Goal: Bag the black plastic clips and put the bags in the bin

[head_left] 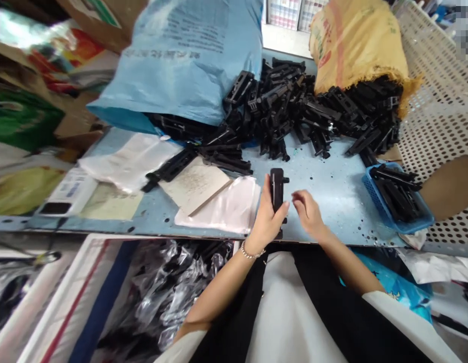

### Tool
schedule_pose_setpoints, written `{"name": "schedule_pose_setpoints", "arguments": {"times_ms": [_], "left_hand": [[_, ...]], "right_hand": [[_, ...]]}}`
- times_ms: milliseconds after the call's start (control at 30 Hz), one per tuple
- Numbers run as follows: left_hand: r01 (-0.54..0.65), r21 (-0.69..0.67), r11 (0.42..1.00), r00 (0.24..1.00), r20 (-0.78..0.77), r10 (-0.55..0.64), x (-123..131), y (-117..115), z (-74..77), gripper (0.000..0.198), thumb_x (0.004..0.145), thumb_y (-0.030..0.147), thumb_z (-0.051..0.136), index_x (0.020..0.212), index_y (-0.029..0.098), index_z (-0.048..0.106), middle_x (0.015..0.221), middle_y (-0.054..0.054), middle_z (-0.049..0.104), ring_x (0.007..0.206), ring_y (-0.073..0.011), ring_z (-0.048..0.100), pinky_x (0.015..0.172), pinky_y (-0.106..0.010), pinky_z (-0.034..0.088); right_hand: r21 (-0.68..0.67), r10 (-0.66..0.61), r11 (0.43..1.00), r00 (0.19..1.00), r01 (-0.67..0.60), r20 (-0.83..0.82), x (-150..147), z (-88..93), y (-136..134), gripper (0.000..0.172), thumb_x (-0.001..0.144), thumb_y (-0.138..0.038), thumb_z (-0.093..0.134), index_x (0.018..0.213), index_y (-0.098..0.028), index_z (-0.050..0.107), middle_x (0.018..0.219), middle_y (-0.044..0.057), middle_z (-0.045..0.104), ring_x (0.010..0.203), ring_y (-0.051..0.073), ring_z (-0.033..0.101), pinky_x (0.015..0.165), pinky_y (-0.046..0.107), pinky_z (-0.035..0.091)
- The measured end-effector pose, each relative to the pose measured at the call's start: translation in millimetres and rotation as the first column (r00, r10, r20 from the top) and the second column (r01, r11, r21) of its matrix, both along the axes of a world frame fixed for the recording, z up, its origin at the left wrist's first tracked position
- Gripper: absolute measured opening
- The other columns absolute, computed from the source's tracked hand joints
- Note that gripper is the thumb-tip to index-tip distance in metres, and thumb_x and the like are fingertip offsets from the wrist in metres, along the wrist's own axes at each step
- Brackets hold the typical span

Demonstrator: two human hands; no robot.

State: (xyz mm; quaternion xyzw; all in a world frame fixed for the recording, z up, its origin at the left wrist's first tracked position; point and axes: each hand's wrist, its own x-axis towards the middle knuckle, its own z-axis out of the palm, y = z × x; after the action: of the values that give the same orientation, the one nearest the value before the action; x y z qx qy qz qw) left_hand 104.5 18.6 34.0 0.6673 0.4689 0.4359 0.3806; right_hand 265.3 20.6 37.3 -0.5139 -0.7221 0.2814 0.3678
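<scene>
1. Centre of the frame: the left hand (267,219) grips a black plastic part (277,187) over a blue table (335,176).
2. Just right, the right hand (310,214) has curled fingers; whether they pinch anything, I cannot tell.
3. Upper centre: a heap of black pieces (279,96), between a blue bag (181,60) and yellow sack (364,43).

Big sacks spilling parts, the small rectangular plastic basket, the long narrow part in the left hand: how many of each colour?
Blue: 2 (big blue sack, rectangular blue plastic basket)
Yellow: 1 (big yellow sack)
Black: 1 (long black part, left hand)
Total: 4
</scene>
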Motion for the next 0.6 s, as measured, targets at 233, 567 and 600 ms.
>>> {"name": "schedule_pose_setpoints", "arguments": {"times_ms": [233,567,600], "left_hand": [[0.201,-0.232,0.952,0.979,0.072,-0.189,2.6,-26.7,20.0,0.081,0.099,0.039,0.052,0.164,0.027,0.006,0.17,-0.012,0.023,0.154,-0.0321,0.028,0.126,-0.052,0.025],[0.195,-0.264,0.945,0.98,0.086,-0.179,-13.0,-17.4,24.0,0.083,0.093,0.036,0.059,0.163,0.025,0.016,0.155,-0.015,0.045,0.138,-0.0341,0.05,0.117,-0.054,0.039],[0.22,-0.318,0.922,0.972,0.149,-0.18,-16.3,-15.6,25.5,0.083,0.093,0.037,0.059,0.163,0.026,0.016,0.149,-0.013,0.053,0.13,-0.0324,0.057,0.113,-0.053,0.044]], "right_hand": [[0.18,0.202,0.946,0.925,-0.269,0.322,47.0,23.6,35.0,0.034,0.102,-0.047,0.046,0.084,-0.021,0.058,0.082,0.008,0.06,0.079,0.023,0.054,0.073,0.038,0.048],[-0.279,0.246,0.924,0.965,-0.263,-0.094,31.7,30.7,27.7,0.05,0.099,-0.066,0.039,0.078,-0.022,0.05,0.066,0.0,0.05,0.059,0.015,0.045,0.053,0.029,0.039],[-0.17,0.248,0.955,0.968,-0.241,0.024,34.6,36.1,32.1,0.048,0.097,-0.066,0.046,0.078,-0.022,0.052,0.071,0.003,0.054,0.066,0.017,0.048,0.058,0.031,0.041]]}}
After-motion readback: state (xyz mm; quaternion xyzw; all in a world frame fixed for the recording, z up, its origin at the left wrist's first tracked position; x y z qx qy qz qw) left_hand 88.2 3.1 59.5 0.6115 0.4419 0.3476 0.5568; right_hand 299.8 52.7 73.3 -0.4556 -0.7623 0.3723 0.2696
